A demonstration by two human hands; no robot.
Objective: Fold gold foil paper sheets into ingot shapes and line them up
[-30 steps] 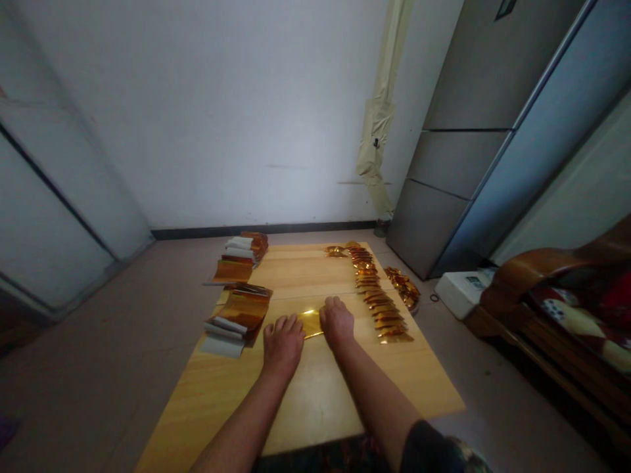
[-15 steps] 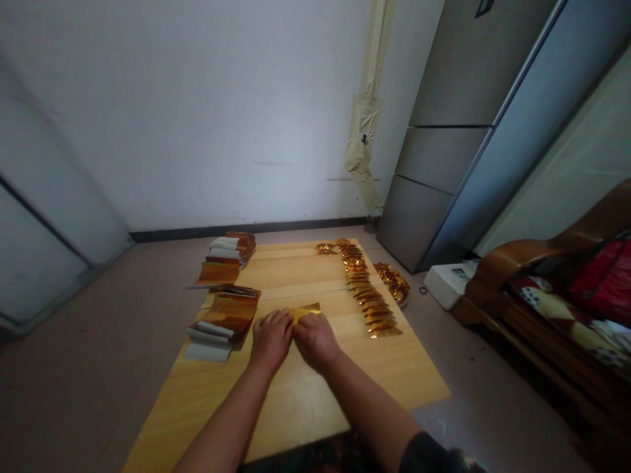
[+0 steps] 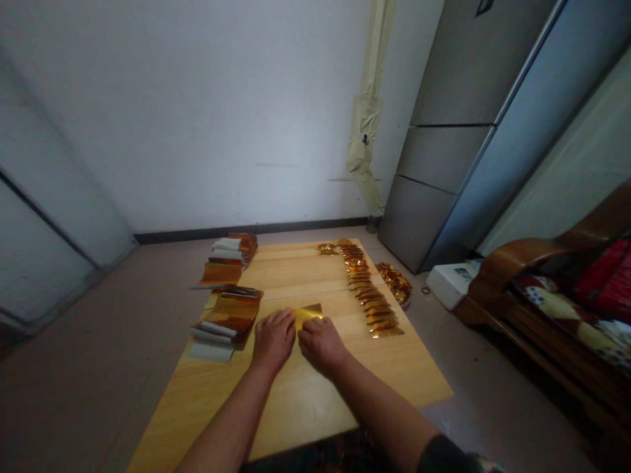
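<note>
Wooden table, hands on gold foil

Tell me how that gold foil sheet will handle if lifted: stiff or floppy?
The gold foil sheet looks thin and light, so it will probably flex rather than hold stiff. Its glossy face suggests it could slip under the left hand and right hand. The folded pieces in the nearby row suggest it likely keeps creases.

At right, a grey refrigerator is being kept against the wall, and a white box is being held on the floor beside a wooden sofa with a red cushion.
</note>
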